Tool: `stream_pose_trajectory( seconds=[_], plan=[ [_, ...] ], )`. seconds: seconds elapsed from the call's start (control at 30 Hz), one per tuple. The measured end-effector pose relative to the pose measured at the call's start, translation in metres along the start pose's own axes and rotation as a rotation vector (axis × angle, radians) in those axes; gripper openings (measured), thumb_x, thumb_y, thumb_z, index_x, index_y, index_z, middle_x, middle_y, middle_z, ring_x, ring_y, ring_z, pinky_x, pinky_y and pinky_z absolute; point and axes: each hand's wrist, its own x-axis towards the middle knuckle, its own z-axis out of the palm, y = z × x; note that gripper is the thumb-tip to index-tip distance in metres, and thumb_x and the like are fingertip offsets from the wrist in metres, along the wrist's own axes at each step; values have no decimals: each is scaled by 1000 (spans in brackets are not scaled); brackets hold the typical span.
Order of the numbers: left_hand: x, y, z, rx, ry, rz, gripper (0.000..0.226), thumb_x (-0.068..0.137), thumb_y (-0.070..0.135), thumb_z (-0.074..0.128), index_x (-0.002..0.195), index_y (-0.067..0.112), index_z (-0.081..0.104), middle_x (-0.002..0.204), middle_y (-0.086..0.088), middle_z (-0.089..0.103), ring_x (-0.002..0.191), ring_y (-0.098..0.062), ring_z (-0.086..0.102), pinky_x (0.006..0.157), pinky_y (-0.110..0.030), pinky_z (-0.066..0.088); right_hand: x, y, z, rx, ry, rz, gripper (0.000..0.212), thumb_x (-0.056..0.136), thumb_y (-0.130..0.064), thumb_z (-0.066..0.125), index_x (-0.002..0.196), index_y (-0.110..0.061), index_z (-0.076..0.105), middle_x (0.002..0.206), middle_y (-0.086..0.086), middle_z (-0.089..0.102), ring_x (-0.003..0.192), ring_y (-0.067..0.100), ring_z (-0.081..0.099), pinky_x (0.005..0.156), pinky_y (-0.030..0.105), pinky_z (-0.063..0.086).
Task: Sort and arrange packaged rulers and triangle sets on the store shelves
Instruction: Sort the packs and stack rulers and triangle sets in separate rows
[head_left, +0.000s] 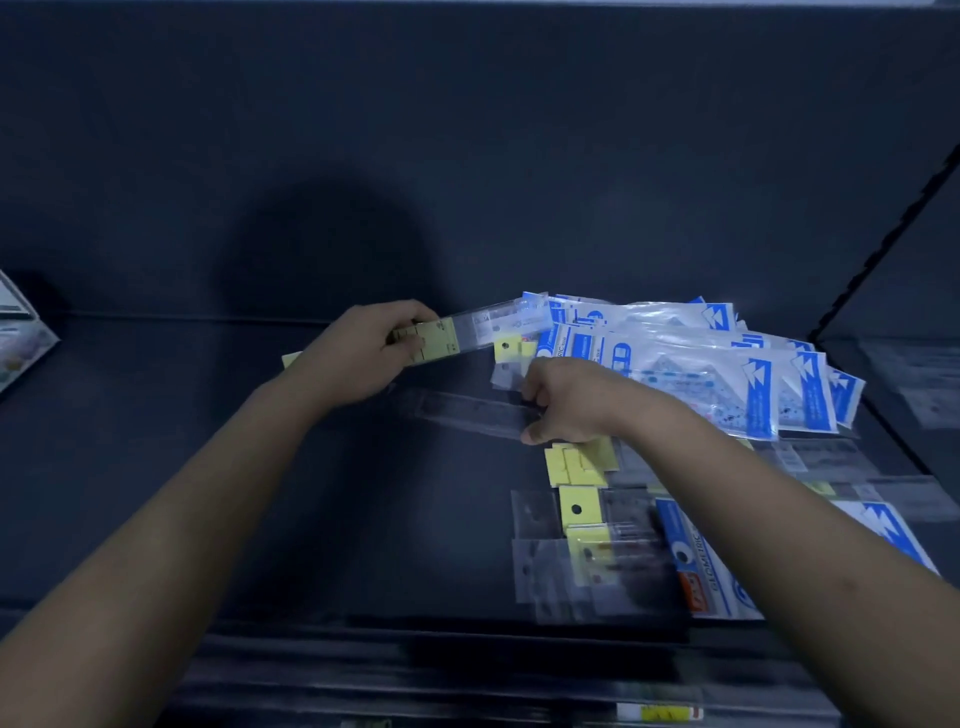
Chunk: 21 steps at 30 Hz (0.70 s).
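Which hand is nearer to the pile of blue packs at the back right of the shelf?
Right. The right hand is at the front-left edge of the pile, gripping a clear ruler; the left hand is farther left, holding yellow-topped rulers.

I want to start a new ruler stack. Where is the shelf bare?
Bare: the shelf between the box at far left and the left hand; also between the forearms. Crowded: right side, with blue triangle sets and loose ruler packs.

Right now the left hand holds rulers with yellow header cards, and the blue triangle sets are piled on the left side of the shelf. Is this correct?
One detail is wrong: in the head view the blue triangle sets lie on the right side of the shelf. The left hand does hold the rulers.
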Motion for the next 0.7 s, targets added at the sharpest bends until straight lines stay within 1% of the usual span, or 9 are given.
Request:
stream_pose_trajectory(
  seconds=[0.1, 0.2, 0.27, 0.37, 0.4, 0.47, 0.57, 0.63, 0.7],
  plan=[
    [-7, -8, -4, -25, -2, -6, 26, 93, 11, 53, 110, 28, 63, 94, 2, 65, 87, -18, 62, 80, -31, 47, 2, -2, 0, 65, -22, 10, 37, 77, -25, 73, 102, -1, 64, 104, 15, 66, 94, 29, 62, 74, 32, 49],
    [-14, -16, -9, -53, -6, -3, 25, 93, 11, 53, 107, 29, 63, 90, 3, 66, 82, -17, 63, 77, -31, 49, 1, -3, 0, 69, -22, -8, 26, 77, -23, 72, 94, -11, 56, 95, 5, 60, 87, 24, 56, 64, 29, 41],
    [-16, -22, -12, -66, 14, 15, 25, 93, 11, 54, 105, 30, 63, 86, 12, 64, 78, -7, 59, 74, -27, 47, 0, -3, 1, 120, 35, -26, 20, 78, -19, 71, 86, -18, 53, 85, -2, 56, 82, 19, 53, 63, 27, 39],
    [-15, -28, -17, -126, 44, 52, 24, 92, 10, 57, 100, 32, 64, 78, 16, 62, 67, 3, 53, 63, -11, 41, -7, 4, 0, 444, 214, -50, 17, 75, -9, 76, 79, -16, 61, 73, -5, 61, 70, 12, 57, 63, 21, 45],
    [-13, -29, -18, -144, 52, 68, 23, 91, 10, 58, 99, 31, 64, 79, 14, 63, 66, 3, 54, 63, -10, 41, -11, 7, -2, 570, 268, -54, 17, 73, -5, 77, 77, -14, 63, 72, -2, 63, 68, 11, 58, 66, 21, 46],
    [-8, -28, -19, -174, 58, 87, 19, 90, 11, 62, 97, 28, 67, 82, 9, 67, 69, -4, 58, 67, -19, 47, -21, 16, -6, 826, 368, -60, 21, 70, 5, 77, 74, -11, 65, 69, 2, 65, 62, 9, 61, 66, 20, 50],
    [-3, -19, -17, -318, 29, 83, 18, 90, 9, 62, 97, 25, 69, 89, -6, 71, 76, -14, 62, 70, -24, 51, -34, 30, -10, 1172, 478, -20, 20, 67, 9, 76, 80, -3, 66, 65, 3, 68, 57, 12, 66, 55, 19, 53],
    [-2, -11, -14, -341, -15, 85, 19, 92, 11, 60, 98, 27, 69, 94, -3, 72, 84, -14, 65, 77, -24, 51, -42, 36, -12, 1291, 477, 11, 24, 67, 6, 75, 88, -1, 66, 69, 6, 70, 61, 16, 68, 53, 21, 54],
    [-2, -3, -11, -313, -71, 97, 22, 93, 12, 58, 96, 33, 67, 94, 5, 72, 84, -5, 64, 78, -17, 49, -48, 40, -11, 1332, 471, 35, 23, 68, 2, 75, 88, -5, 67, 72, 5, 71, 61, 18, 67, 53, 22, 55]
  ],
)
